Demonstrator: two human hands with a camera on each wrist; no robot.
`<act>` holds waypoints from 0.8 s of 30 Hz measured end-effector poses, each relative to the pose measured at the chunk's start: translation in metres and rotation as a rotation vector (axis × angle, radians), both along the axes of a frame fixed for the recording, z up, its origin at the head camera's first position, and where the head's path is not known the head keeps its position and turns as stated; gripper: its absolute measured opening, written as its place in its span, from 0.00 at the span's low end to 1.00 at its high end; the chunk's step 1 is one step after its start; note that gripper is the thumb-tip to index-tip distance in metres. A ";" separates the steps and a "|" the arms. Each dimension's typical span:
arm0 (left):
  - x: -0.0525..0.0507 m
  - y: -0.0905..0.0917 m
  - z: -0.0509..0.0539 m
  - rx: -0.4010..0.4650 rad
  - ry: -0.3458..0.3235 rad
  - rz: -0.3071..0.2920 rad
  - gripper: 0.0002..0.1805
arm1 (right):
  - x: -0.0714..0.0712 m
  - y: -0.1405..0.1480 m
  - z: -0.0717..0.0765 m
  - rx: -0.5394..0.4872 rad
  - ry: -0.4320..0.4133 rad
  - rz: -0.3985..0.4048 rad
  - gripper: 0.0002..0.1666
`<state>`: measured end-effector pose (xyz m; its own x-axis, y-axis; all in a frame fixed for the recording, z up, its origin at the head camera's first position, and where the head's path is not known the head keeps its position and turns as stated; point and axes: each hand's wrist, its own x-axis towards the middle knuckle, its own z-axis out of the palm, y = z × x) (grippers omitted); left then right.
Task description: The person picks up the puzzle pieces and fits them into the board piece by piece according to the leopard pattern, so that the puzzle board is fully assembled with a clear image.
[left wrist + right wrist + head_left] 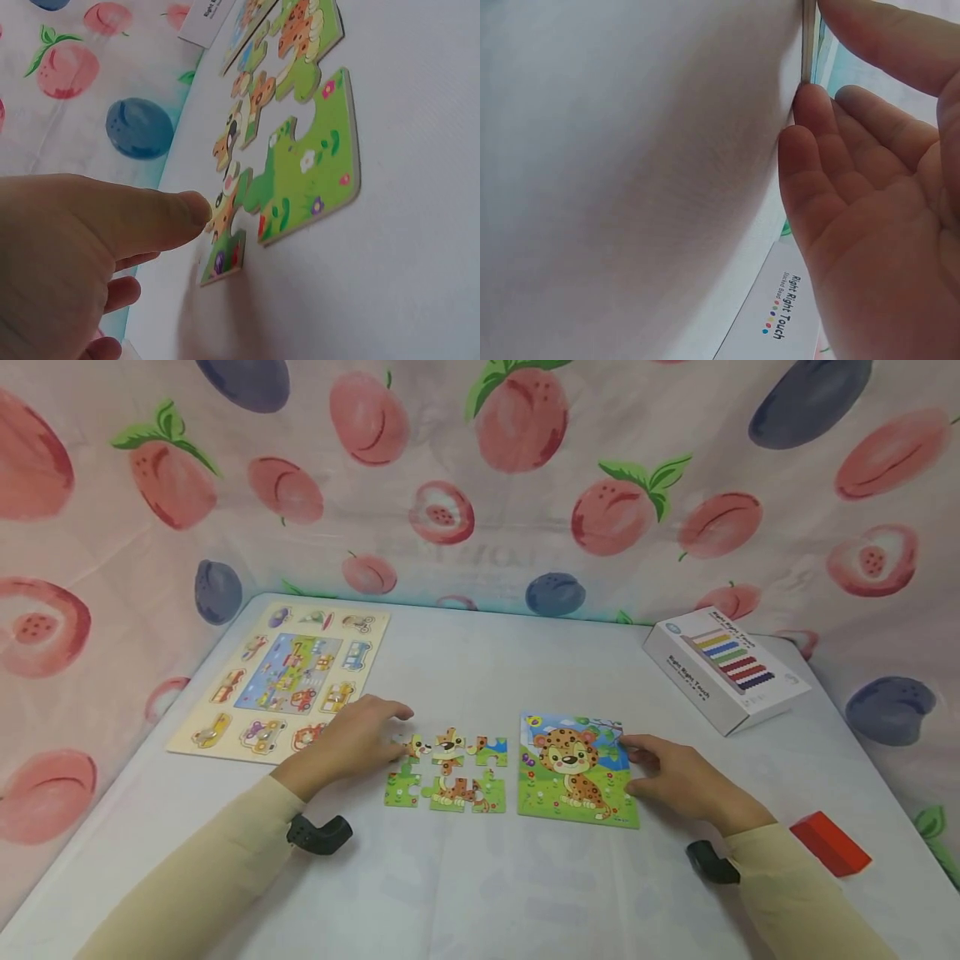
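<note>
Several loose leopard puzzle pieces (491, 795) lie in two rows on the white table, small gaps between some of them. My left hand (352, 737) is at their left end, index finger stretched forward over the table. In the left wrist view, the straight thumb (161, 217) is at an upper-left piece (225, 259); whether it touches cannot be told. To the right of the pieces lies a whole leopard picture board (573, 768). My right hand (686, 781) rests at its right edge, thumb and index fingertips apart along it. The right wrist view shows the board's edge (808, 45) by the fingertips.
A wooden vehicle puzzle board (187, 731) lies at the back left. At the back right stands a white box (727, 664) with coloured bars printed on it. A red block (831, 843) sits near my right forearm. Behind the table hangs a fruit-print cloth (517, 518).
</note>
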<state>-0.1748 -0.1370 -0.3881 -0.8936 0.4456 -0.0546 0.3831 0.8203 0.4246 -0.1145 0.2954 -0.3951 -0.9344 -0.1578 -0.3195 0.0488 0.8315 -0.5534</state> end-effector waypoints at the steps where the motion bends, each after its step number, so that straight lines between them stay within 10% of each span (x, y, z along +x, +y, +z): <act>1: 0.000 -0.002 -0.001 0.000 0.002 -0.003 0.26 | 0.000 0.000 0.000 0.000 0.001 0.001 0.42; 24: 0.004 -0.014 -0.009 -0.036 0.013 -0.002 0.19 | 0.000 0.001 -0.001 0.000 0.021 0.014 0.42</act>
<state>-0.1705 -0.1511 -0.3974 -0.8935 0.4452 -0.0588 0.3901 0.8342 0.3897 -0.1146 0.2968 -0.3958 -0.9387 -0.1707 -0.2995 0.0257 0.8318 -0.5545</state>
